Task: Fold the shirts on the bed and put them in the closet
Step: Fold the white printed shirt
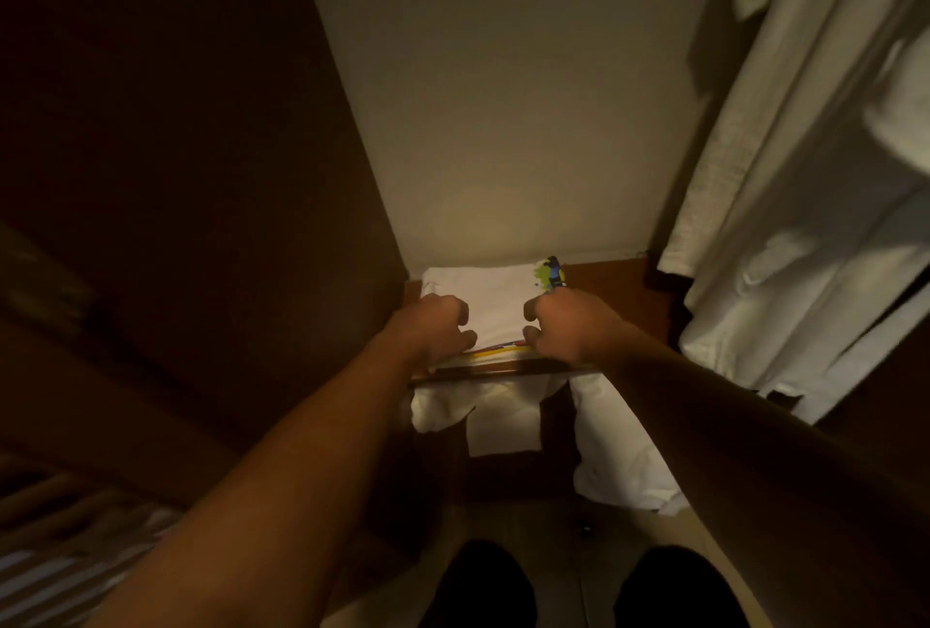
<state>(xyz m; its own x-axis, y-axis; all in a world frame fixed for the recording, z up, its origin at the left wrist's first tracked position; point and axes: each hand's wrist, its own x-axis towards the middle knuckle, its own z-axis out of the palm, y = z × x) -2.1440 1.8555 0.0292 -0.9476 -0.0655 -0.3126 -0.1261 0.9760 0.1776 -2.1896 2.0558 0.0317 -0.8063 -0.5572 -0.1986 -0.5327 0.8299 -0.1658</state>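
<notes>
Both arms are reaching forward into a dim closet. The folded white shirt [495, 302] is lying on top of a small stack on a wooden shelf [611, 282], pushed back against the pale rear wall [513, 114]; a green and blue print is showing at its far right corner, and yellow and red edges of other folded clothes are peeking out beneath its near edge. The left hand [437, 329] is resting on the shirt's left side with its fingers [455, 313] curled down into the cloth. The right hand [563, 323] is doing likewise on the right side, fingers curled; whether either is truly pinching the fabric cannot be told. White garments [815, 204] are hanging at right, and more white cloth [503, 418] is draping below the shelf.
</notes>
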